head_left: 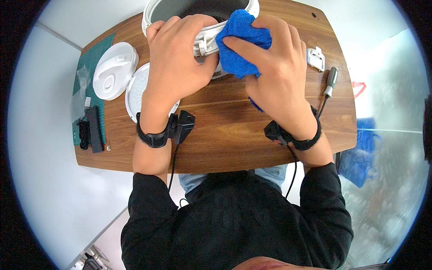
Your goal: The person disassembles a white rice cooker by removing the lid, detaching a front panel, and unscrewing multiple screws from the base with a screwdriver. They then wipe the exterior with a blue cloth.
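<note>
At the far edge of the table is a white round appliance body with a dark inside, like a rice cooker [146, 21]. My left hand [180, 58] is closed around a white plastic part [203, 45] at its near rim, thumb underneath and fingers over the top. Whether this part is attached to the body is hard to tell. Bunched in my right hand [283, 67] is a blue cloth [240, 47], pressed against the right end of the white part. The thumb and index finger pinch the cloth, and some of it hangs below the palm.
To the left lie a white oval lid [115, 72] and a white round cover [133, 96], partly behind my left forearm. A green cutting mat [105, 51] carries a black bar-shaped object [94, 129]. On the right are a small white plastic piece [316, 60] and a screwdriver [331, 81].
</note>
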Tool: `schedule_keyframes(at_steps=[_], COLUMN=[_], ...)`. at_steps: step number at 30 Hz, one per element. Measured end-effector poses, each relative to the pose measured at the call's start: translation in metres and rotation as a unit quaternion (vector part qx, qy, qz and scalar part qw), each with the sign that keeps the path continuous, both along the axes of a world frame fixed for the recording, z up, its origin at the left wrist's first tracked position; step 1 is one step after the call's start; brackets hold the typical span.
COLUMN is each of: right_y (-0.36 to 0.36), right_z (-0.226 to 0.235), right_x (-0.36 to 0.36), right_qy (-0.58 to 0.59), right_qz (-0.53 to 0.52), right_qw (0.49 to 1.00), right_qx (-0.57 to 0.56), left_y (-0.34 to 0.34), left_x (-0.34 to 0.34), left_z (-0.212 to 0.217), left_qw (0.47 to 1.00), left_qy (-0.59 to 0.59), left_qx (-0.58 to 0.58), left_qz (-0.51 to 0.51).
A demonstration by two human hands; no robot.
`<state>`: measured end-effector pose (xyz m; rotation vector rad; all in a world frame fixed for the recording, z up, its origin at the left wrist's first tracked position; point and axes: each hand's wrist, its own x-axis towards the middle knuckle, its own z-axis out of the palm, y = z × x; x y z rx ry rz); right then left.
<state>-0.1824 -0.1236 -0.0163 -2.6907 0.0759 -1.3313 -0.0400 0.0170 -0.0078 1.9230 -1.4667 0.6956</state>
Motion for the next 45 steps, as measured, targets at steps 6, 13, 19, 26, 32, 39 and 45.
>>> schedule_keyframes(at_steps=[6,13,19,26,32,39,45], right_y=[-0.021,-0.004,0.004,-0.005,-0.017,-0.013,-0.016], right_z=[-0.001,0.002,-0.005,0.002,0.004,0.021,0.027], right_x=[-0.002,-0.006,-0.001,-0.004,-0.001,-0.008,-0.006], right_qy=[0.010,0.038,0.004,0.030,0.005,0.072,0.084], right_qz=[-0.043,-0.072,-0.078,-0.034,-0.074,-0.012,-0.076], right_qw=[0.999,0.996,0.995,0.999,0.997,0.997,0.993], right_qx=[-0.027,-0.044,-0.054,0.000,-0.028,0.036,0.038], left_y=[0.000,0.000,0.000,0.004,0.002,0.008,0.007], left_x=[0.000,-0.001,0.000,0.000,0.001,0.001,0.002], left_z=[0.001,0.001,0.001,0.004,0.005,0.007,0.004], left_qw=[1.000,1.000,1.000,0.999,0.999,0.998,0.999], left_qy=[0.002,-0.003,-0.007,0.008,0.013,0.010,0.021], left_qx=[-0.007,-0.003,-0.003,0.047,0.047,0.051,0.044], left_qz=[-0.010,0.005,0.008,0.021,0.014,0.024,0.010])
